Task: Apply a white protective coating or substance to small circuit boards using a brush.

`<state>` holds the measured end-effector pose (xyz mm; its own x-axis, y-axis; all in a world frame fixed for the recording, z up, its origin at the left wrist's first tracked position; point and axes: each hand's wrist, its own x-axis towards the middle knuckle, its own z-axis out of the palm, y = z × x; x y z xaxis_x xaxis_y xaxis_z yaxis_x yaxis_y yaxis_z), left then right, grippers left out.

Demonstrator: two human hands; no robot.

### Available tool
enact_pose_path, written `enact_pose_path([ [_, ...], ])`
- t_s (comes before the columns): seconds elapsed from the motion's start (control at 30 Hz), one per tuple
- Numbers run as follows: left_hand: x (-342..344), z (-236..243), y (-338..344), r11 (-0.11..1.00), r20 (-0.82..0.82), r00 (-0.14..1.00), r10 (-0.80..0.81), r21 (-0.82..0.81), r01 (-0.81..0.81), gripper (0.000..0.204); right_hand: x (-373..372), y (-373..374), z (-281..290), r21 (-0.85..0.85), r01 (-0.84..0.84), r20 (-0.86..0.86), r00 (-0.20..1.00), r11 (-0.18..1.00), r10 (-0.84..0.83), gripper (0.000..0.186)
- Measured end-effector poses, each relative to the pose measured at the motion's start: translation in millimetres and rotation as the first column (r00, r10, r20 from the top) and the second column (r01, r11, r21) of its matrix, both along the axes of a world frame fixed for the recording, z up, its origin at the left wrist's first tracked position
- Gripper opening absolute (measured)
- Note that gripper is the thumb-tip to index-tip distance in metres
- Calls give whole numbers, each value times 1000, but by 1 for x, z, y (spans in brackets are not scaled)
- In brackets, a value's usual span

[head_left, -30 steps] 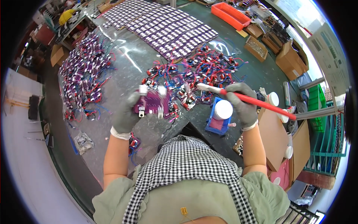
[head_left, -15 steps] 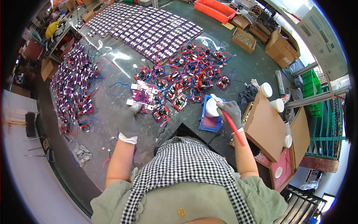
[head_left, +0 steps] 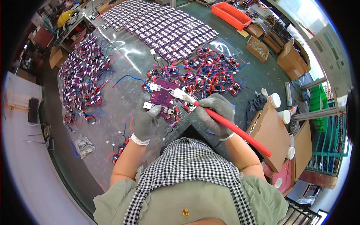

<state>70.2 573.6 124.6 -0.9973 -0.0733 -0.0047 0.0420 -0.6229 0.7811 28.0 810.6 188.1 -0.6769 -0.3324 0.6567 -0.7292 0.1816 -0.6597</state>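
My gloved left hand (head_left: 144,122) grips a purple circuit board (head_left: 162,96) by its near-left edge, thumb on top. White blocks sit along the board's sides, and a blue wire trails off its far left. In my gloved right hand (head_left: 218,112) is a brush (head_left: 240,133) with a long red handle. Its white-coated tip is at the board's right edge, touching or just over a white block. Beneath and beyond the board lies a heap of wired circuit boards (head_left: 213,73) with red and blue wires. My right hand covers most of the blue tray and the white tub.
Sheets of purple boards (head_left: 168,32) spread across the far table. Another heap of wired boards (head_left: 82,75) lies at left, with a crumpled rag (head_left: 84,146) nearer. An open cardboard box (head_left: 272,129), white tubs (head_left: 275,100) and a dark cloth (head_left: 256,103) stand at right; an orange bin (head_left: 230,15) is far back.
My right hand has brought the brush from the white tub leftward to the board. My left hand still holds the board, now slightly turned. The whole view has shifted a little.
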Motion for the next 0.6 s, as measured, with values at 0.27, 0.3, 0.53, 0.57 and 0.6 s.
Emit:
enact_pose_path([
  [0.27,0,2,-20,995,21,995,100,27,-100,23,-3,-24,-1,26,-206,58,977,978,204,15],
  [0.3,-3,-2,-25,995,28,996,80,53,-82,26,-3,-34,-3,32,-218,28,976,976,217,14],
  [0.53,-18,-17,-57,983,60,986,154,94,-160,26,-20,-51,-25,162,-114,143,986,980,91,15],
  [0.57,-25,-35,-71,971,84,968,234,20,-237,31,-20,-51,-31,141,-126,212,973,982,95,17],
  [0.6,-36,-59,-88,950,103,945,311,-53,-307,37,-22,-52,-35,136,-130,191,976,982,102,19],
])
